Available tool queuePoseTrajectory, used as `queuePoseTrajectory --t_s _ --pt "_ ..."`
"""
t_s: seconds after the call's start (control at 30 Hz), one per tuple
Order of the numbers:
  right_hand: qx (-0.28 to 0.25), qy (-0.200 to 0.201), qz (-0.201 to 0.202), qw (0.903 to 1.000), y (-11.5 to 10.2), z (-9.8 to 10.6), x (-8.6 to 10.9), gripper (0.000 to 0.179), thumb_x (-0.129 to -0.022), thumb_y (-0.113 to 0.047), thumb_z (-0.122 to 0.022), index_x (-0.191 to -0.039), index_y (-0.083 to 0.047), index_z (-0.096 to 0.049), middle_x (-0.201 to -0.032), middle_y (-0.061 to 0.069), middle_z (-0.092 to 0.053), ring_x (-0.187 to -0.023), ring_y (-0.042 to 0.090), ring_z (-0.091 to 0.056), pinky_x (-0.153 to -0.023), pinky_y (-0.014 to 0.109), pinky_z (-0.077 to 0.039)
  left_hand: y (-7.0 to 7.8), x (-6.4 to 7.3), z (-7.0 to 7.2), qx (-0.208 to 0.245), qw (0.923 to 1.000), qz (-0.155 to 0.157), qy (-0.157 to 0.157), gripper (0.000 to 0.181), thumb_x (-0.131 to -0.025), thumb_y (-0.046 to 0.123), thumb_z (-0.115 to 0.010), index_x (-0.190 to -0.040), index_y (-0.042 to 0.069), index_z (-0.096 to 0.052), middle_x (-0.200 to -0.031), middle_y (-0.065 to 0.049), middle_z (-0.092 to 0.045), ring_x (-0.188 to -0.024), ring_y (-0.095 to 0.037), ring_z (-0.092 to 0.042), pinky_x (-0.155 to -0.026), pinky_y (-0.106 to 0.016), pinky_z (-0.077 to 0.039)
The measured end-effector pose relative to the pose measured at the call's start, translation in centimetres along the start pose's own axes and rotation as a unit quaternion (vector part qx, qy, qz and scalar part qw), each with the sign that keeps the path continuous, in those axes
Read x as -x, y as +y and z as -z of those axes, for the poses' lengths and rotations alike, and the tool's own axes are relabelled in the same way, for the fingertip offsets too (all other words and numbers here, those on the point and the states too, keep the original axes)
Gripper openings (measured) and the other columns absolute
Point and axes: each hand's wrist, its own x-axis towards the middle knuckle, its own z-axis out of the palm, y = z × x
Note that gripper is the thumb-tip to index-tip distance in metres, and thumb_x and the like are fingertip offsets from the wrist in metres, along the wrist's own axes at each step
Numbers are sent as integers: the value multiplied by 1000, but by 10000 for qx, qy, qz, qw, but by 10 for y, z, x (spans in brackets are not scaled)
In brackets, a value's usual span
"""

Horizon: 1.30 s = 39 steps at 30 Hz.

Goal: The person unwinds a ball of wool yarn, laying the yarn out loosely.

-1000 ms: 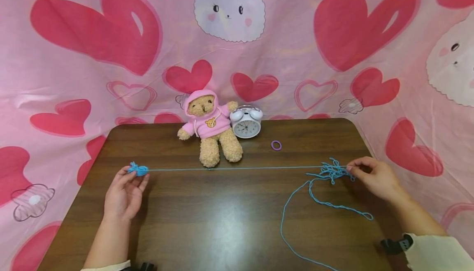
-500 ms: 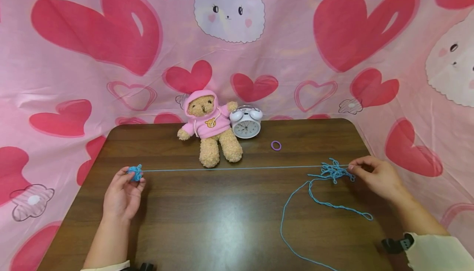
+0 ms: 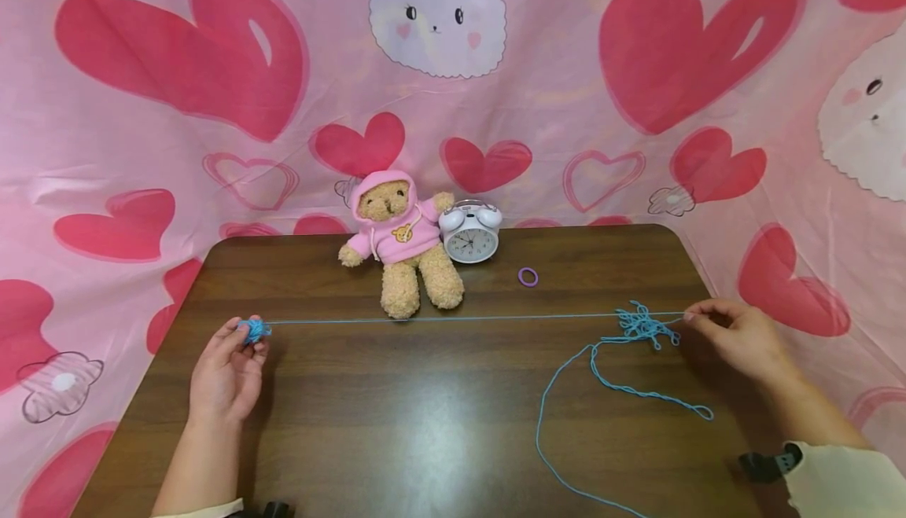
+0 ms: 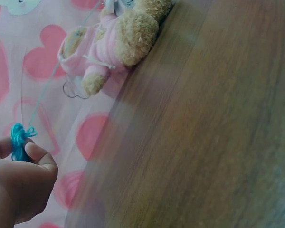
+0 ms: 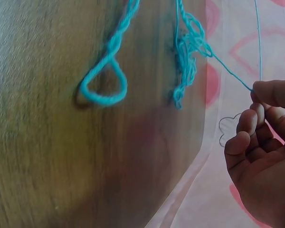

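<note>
A small wound bundle of blue yarn [image 3: 256, 331] sits between the thumb and fingers of my left hand [image 3: 225, 376], at the table's left side. From it a taut strand [image 3: 439, 318] runs across to my right hand [image 3: 743, 341], whose thumb and fingertip pinch it. A loose tangle of the same yarn [image 3: 646, 325] lies just left of that hand. In the right wrist view a second strand slants from the pinched fingertips to the tangle [image 5: 187, 59]. A twisted length ending in a loop [image 5: 104, 85] lies on the wood nearby.
A teddy bear [image 3: 399, 227] in a pink hoodie sits at the back of the brown table [image 3: 340, 439], beside a white alarm clock [image 3: 470, 241]. A purple ring [image 3: 528, 277] lies right of the clock. A long yarn tail [image 3: 541, 431] curves toward the front edge.
My left hand has shifted slightly left, and the yarn bundle in its fingers has turned. The right hand has moved a little right, still pinching the yarn.
</note>
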Motion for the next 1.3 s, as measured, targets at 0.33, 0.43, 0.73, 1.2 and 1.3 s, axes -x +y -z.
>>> queuePoseTrajectory --t_s 0.33,0.43,0.73,1.2,1.3 --pt "104 0 -202 9997 14 1 2 29 -99 -31 -71 -110 -4 -74 -93 3 -72 -73 -3 -49 -59 22 -45 0 0 2 -440 9990 -74 87 18 -106 -5 -48 -103 1 -65 -101 -13 -72 -85 -21 -69 -73 -26 -57" --pt "178 25 -191 9997 17 2 3 29 -99 -31 -71 -110 -4 -74 -95 9 -74 -74 -7 -48 -59 23 -45 1 1 3 -456 9988 -51 180 20 -105 -7 -48 -102 1 -66 -102 -13 -71 -87 -21 -69 -74 -28 -56" --pt "269 142 -134 9994 26 0 3 25 -98 -29 -71 -105 -5 -76 -90 3 -74 -72 -8 -46 -59 22 -42 2 3 6 -338 9994 -102 4 30 -104 -12 -44 -105 3 -70 -103 -11 -71 -84 -23 -66 -75 -39 -60" --pt "260 -227 -217 9992 38 -11 4 27 -99 -30 -70 -104 -4 -76 -96 12 -75 -76 -12 -47 -63 24 -43 -1 -3 7 -341 9984 -238 380 21 -100 -16 -52 -106 1 -63 -98 -12 -72 -88 -22 -71 -79 -28 -59" --pt "245 -178 -133 9995 41 -14 4 24 -98 -28 -71 -102 -4 -77 -93 10 -76 -75 -10 -48 -63 23 -43 -1 -3 6 -300 9987 -223 357 21 -100 -15 -52 -104 -1 -66 -98 -13 -73 -90 -23 -74 -84 -28 -60"
